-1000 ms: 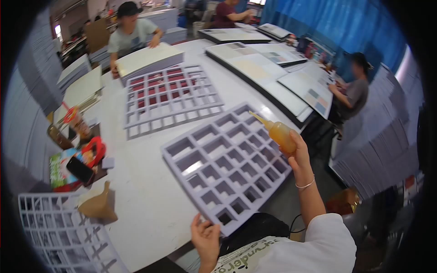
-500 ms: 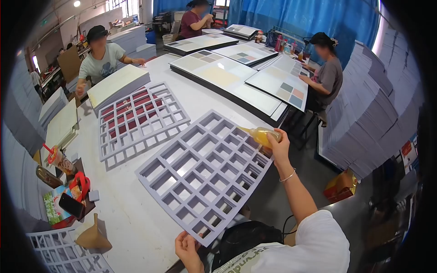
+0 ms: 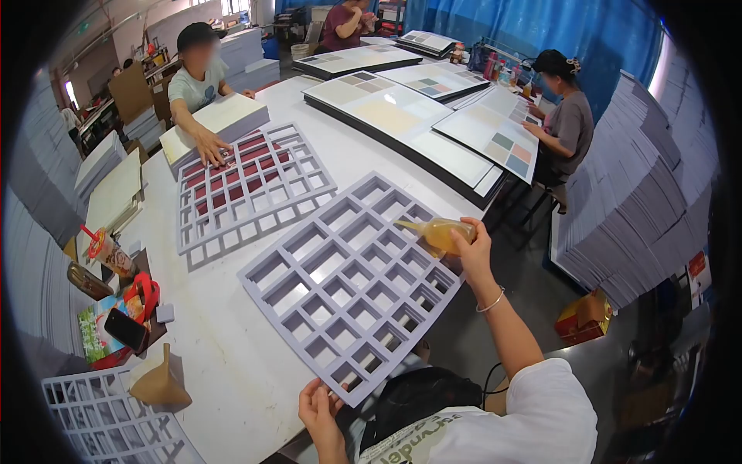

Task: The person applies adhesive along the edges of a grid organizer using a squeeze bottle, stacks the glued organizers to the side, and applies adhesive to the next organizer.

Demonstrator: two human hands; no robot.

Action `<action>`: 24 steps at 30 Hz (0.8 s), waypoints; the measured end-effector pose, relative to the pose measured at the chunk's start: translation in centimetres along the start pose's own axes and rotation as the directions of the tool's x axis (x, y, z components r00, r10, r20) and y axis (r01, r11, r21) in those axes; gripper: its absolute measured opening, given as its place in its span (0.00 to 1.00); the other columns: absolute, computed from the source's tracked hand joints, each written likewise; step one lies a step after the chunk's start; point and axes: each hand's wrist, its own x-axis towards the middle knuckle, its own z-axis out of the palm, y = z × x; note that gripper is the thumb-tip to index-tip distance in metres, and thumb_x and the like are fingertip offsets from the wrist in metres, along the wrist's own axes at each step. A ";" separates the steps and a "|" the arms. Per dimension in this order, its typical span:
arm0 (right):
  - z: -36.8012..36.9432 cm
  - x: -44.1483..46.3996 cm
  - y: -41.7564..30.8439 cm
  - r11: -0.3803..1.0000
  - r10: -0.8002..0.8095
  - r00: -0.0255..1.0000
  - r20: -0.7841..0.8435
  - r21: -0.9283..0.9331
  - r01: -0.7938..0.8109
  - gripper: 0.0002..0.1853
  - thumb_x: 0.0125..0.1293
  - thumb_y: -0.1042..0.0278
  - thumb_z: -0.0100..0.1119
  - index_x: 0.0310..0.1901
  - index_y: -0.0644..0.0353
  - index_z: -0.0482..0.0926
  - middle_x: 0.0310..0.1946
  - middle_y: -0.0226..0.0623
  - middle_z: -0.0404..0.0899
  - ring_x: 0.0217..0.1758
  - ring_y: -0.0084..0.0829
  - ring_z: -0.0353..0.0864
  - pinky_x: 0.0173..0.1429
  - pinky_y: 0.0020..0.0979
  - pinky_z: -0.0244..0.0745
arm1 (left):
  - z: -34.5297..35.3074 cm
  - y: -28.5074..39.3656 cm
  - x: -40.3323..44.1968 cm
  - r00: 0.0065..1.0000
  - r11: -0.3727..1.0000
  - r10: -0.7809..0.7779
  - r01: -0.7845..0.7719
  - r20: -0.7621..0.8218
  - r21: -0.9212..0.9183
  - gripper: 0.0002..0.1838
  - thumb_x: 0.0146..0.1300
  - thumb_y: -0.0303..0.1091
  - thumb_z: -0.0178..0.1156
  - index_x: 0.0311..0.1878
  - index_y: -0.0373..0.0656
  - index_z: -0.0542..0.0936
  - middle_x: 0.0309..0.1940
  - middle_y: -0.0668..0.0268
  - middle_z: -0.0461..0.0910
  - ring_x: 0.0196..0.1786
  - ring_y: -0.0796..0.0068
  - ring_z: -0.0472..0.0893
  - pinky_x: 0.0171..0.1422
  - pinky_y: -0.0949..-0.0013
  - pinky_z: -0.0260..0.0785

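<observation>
A grey grid frame [image 3: 348, 286] with many rectangular openings lies at the table's near edge, part of it past the edge. In my right hand [image 3: 473, 251] is a squeeze bottle of amber liquid [image 3: 444, 234], tilted nearly level, its thin nozzle pointing left over the frame's upper right part. Whether the tip touches the frame I cannot tell. My left hand [image 3: 321, 410] holds the frame's near corner, fingers curled at its edge.
On the white table [image 3: 224, 309], a second grid frame [image 3: 255, 182] lies under a co-worker's hand [image 3: 210, 145]. Board stacks [image 3: 220, 124], sample panels [image 3: 402, 116], a phone [image 3: 125, 329], a drink cup [image 3: 112, 254] and a brown paper cone [image 3: 161, 379] are around. Another co-worker [image 3: 568, 116] sits right.
The bottle has tipped from nozzle-up to nearly level, and its nozzle now points left over the frame. The co-worker at the left has reached onto the second frame. The camera view has shifted.
</observation>
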 end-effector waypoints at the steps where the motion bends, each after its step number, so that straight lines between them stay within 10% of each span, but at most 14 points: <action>1: 0.2 -0.6 0.3 0.998 -0.046 0.999 0.015 -0.039 0.047 0.20 0.60 0.71 0.68 0.52 0.63 0.74 0.42 0.39 0.78 0.41 0.27 0.79 0.42 0.28 0.80 | 0.0 0.0 0.0 1.000 1.000 -0.001 0.001 0.002 -0.002 0.15 0.75 0.37 0.51 0.58 0.37 0.70 0.45 0.57 0.82 0.45 0.61 0.86 0.43 0.68 0.79; 24: 11.0 -15.7 -7.1 0.964 0.047 0.835 0.549 0.193 -0.181 0.22 0.62 0.73 0.67 0.56 0.63 0.71 0.46 0.38 0.77 0.48 0.25 0.78 0.49 0.26 0.77 | -0.6 -0.9 0.2 0.998 0.995 -0.030 0.034 0.047 -0.092 0.19 0.71 0.30 0.58 0.60 0.34 0.67 0.50 0.53 0.79 0.49 0.64 0.84 0.52 0.68 0.79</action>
